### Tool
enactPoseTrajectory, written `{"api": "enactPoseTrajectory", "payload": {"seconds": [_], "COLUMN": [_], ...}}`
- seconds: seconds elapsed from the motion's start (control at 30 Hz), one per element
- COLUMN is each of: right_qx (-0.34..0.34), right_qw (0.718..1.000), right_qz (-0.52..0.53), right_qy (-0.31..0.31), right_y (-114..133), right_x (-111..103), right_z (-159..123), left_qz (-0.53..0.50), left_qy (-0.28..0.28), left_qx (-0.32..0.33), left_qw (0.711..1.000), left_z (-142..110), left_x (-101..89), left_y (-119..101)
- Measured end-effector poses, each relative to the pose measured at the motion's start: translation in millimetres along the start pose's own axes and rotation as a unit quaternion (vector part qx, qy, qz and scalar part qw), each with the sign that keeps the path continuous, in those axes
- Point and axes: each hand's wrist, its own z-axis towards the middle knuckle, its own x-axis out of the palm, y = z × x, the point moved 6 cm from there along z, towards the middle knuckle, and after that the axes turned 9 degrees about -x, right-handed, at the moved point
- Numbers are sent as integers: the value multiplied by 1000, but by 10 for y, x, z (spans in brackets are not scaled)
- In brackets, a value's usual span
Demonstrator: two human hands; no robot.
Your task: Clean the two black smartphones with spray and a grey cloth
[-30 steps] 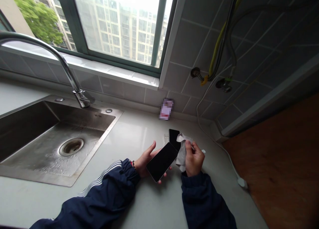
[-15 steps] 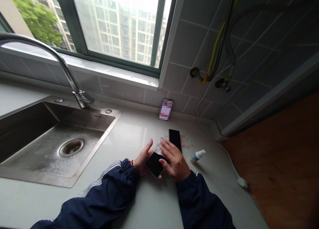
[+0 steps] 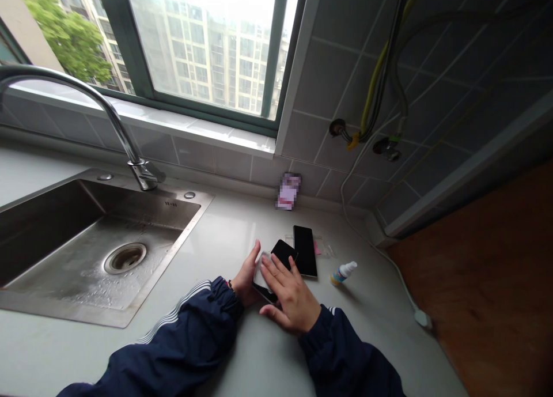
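Observation:
My left hand (image 3: 245, 279) holds a black-screened phone (image 3: 283, 250) by its side, thumb pointing up and the fingers mostly hidden beneath it. Flat across the screen lies my right hand (image 3: 292, 298), its fingers stretched over a pale grey cloth (image 3: 261, 275) pressed against the lower left part of the glass. Just beyond, a second black phone (image 3: 305, 250) rests on the counter, partly over a clear case-like item (image 3: 329, 250) with a pink piece (image 3: 317, 248). A small white-topped spray bottle (image 3: 344, 273) stands to the right.
On the left is a steel sink (image 3: 196, 221) with a tall chrome faucet (image 3: 116, 117). A blurred pinkish card (image 3: 288, 191) leans against the back wall. A white cable (image 3: 391, 261) runs down to a plug (image 3: 422, 318) near the wooden panel (image 3: 488, 282) at right.
My right hand and the cloth have slid down and left over the phone, uncovering its upper end. The left hand keeps its hold.

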Motion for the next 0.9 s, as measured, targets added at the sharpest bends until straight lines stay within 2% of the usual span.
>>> {"api": "enactPoseTrajectory", "payload": {"seconds": [0.13,0.27,0.37,0.47,0.57,0.67,0.8,0.83,0.9], "right_qx": [-26,-27,8,78,113,95,19,13,29], "right_qw": [999,999,1000,995,990,992,999,999,999], "right_qz": [23,27,0,-43,-62,-57,-26,-26,-37], "right_qy": [18,25,3,-40,-64,-63,-24,-20,-23], "right_y": [144,138,-28,-304,-459,-361,-77,-64,-144], "right_x": [-24,25,63,56,42,41,78,79,65], "right_z": [19,5,-29,-97,-143,-121,-52,-49,-66], "left_qz": [-4,-6,18,60,86,81,34,29,32], "left_qy": [-6,-3,15,66,102,83,4,1,33], "left_qx": [25,19,-15,-48,-59,-52,-8,-1,-2], "left_qw": [1000,1000,1000,995,989,992,999,1000,999], "left_z": [-16,13,32,5,-39,-26,43,51,46], "left_x": [10,-3,-8,58,128,99,-57,-70,-30], "left_y": [-67,-64,-5,52,72,62,-1,-13,-18]}}
